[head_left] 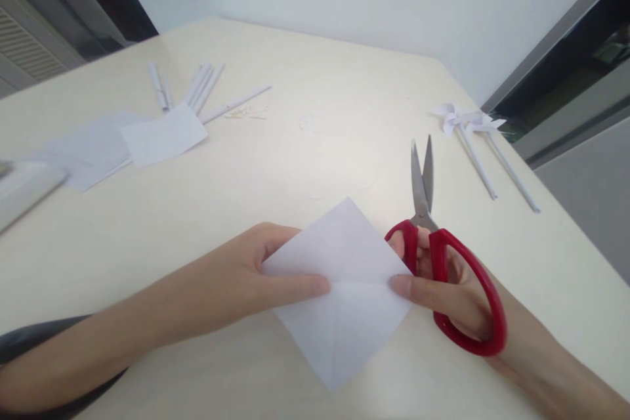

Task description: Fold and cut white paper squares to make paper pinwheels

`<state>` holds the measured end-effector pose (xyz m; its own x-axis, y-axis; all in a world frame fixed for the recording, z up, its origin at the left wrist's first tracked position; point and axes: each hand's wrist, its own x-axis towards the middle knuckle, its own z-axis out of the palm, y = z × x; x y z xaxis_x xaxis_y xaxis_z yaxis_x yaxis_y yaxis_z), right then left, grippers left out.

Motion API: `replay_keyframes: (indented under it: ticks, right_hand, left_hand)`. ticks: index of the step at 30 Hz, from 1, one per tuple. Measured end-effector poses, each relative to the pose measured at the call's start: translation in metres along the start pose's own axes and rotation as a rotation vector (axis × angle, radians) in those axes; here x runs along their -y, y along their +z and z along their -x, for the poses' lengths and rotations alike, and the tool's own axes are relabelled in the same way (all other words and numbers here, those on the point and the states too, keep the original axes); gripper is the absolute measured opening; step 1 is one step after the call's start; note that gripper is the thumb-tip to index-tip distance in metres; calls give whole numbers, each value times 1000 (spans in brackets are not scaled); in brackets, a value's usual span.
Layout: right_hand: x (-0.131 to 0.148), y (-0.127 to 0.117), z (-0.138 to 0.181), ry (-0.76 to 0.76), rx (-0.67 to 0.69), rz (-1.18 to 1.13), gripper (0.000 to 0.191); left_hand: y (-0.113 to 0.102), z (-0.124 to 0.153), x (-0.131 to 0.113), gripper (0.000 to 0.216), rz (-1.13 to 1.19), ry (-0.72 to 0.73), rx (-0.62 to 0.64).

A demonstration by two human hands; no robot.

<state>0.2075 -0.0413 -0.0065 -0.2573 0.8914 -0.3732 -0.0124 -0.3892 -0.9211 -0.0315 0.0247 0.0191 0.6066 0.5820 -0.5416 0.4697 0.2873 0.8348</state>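
Observation:
A white square of paper (pixel 352 328) with faint crossing creases is held up, one corner pointing toward me. My left hand (pixel 275 275) pinches its left side, thumb on top and fingers hidden underneath. At the right corner, my right hand (pixel 443 289) grips the paper between its thumb and fingers. Red-handled scissors (pixel 497 315) hang on that same hand, fingers through the loops. Their blades point away from me and stand slightly apart, clear of the paper.
Two paper pinwheels (pixel 472 151) on rolled sticks lie at the right edge of the white table (pixel 315 164). Rolled paper tubes (pixel 199 88), loose paper sheets (pixel 165 134) and thin pins (pixel 246 113) lie at the back left. A white object (pixel 29 187) sits at the left edge.

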Motion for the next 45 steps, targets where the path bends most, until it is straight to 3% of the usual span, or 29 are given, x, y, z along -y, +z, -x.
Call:
replay_keyframes:
  ticks: [7,13,23,35,41,45]
  right_hand:
    - [-3,-3,0,-65,-13,-45,17]
    - [1,-3,-1,-75,-78,-45,15]
    - [3,-3,5,-36,-174,-50,10]
    - [0,-6,-4,-51,-164,3,11]
    - [1,-5,-2,-51,-154,21,14]
    - [3,-2,2,-4,-179,24,13]
  left_hand:
    - [-2,-1,7,20,-1,6,68]
    - [-4,-1,18,10,36,60,123]
    - [-4,-5,14,19,66,120,238]
    - [0,-4,15,19,110,57,183]
    - [3,3,0,30,-41,-36,95]
    - [4,4,-7,22,-33,1,149]
